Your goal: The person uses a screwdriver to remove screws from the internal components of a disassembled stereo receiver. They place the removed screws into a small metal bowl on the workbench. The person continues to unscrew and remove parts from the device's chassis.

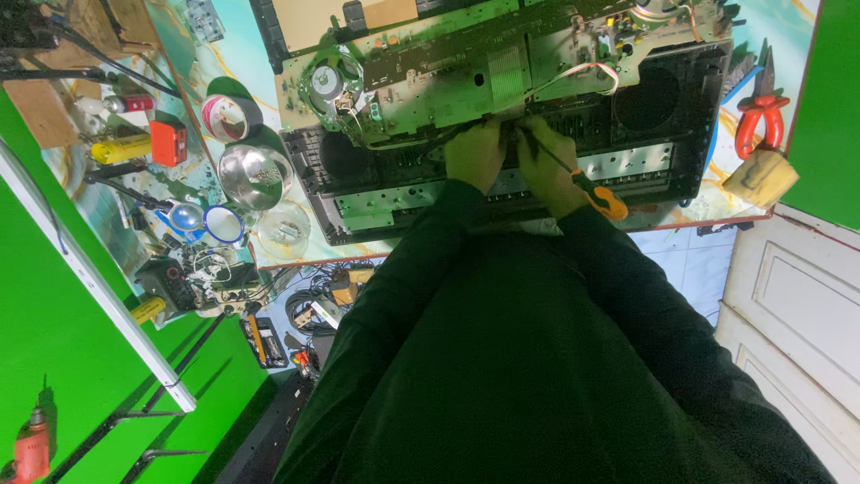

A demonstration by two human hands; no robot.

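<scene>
An opened black electronic device (663,170) lies on the workbench, with a green circuit board (448,81) tilted up over it. My right hand (548,168) grips an orange-handled screwdriver (596,193), its shaft pointing to the board's lower edge. My left hand (475,154) rests closed against that same edge, just beside the right; whether it holds anything is hidden. Dark sleeves cover both my arms.
Red-handled pliers (760,116) and a yellowish block (761,177) lie at the bench's right end. To the left are a metal bowl (253,175), a roll of tape (228,116), a clear dish (285,229), a magnifier (224,224) and several tools. Cables lie on the floor.
</scene>
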